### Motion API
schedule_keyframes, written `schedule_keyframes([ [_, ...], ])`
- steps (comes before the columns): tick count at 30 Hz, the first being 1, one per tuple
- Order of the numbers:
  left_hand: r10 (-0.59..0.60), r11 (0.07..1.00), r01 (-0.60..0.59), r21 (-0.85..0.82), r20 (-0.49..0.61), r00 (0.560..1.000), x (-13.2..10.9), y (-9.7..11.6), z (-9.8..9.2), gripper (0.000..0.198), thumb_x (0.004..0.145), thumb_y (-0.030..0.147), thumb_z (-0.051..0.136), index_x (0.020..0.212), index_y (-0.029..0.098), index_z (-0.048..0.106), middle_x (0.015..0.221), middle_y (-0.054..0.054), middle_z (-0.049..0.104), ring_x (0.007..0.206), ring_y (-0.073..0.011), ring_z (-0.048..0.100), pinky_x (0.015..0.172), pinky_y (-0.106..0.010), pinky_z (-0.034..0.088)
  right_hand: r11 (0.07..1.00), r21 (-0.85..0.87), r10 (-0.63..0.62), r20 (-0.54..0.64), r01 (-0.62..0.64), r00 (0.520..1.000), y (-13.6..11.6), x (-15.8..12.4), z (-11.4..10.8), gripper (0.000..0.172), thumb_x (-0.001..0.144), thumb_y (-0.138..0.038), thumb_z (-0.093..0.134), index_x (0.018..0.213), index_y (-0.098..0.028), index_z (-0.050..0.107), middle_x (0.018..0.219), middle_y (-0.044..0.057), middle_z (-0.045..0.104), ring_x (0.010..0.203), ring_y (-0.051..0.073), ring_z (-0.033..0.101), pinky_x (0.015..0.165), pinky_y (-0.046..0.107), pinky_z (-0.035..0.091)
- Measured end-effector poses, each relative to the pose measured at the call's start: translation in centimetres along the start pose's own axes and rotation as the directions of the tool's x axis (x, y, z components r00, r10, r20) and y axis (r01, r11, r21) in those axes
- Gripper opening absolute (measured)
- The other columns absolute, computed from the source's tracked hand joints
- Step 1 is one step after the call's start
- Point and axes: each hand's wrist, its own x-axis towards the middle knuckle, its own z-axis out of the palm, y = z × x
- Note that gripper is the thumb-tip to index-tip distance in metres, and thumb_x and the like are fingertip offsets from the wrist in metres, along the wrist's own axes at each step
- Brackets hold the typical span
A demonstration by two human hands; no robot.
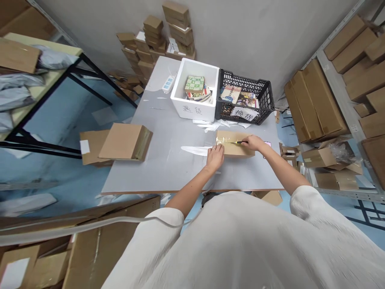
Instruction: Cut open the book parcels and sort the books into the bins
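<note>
Conceivably, pushed too hard, the cutter [240,142] clamped in the right hand [252,143] could skid along the tape [223,138] into the left hand [215,156]; that one rests on the box [236,150], frame centre-right, grip unclear.

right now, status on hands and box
Left hand on near left corner of box. Right hand holds black-handled cutter at box top. White strip lies left of box.

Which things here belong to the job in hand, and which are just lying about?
In use:
taped cardboard box
black-handled cutter, in the right hand
left hand, on the box

Lying about, apparently:
white foam bin
black plastic crate
larger cardboard box, left
</note>
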Motion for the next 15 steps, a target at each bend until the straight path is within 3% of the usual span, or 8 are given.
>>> schedule_keyframes([
  [12,-0.029,0.997,0.028,0.069,0.017,0.999,0.6,0.1,-0.1,0.060,0.106,0.016,0.045,0.165,0.022,0.058,0.167,-0.018,0.062,0.145,-0.0389,0.060,0.116,-0.054,0.047,0.995,0.012,0.103,-0.016,-0.103,0.995,6.8,-2.5,1.3,0.041,0.110,-0.043,0.057,0.135,-0.031,0.088,0.125,0.012,0.087,0.111,0.032,0.075,0.083,0.036,0.048],
  [15,-0.035,0.996,0.033,0.077,0.027,0.999,0.7,0.2,-0.1,0.062,0.106,0.018,0.044,0.167,0.022,0.056,0.166,-0.019,0.063,0.144,-0.0396,0.060,0.115,-0.055,0.047,0.991,0.046,0.125,-0.017,-0.124,0.992,8.9,-3.5,1.8,0.040,0.110,-0.044,0.058,0.129,-0.029,0.090,0.119,0.013,0.088,0.108,0.033,0.076,0.081,0.037,0.048],
])
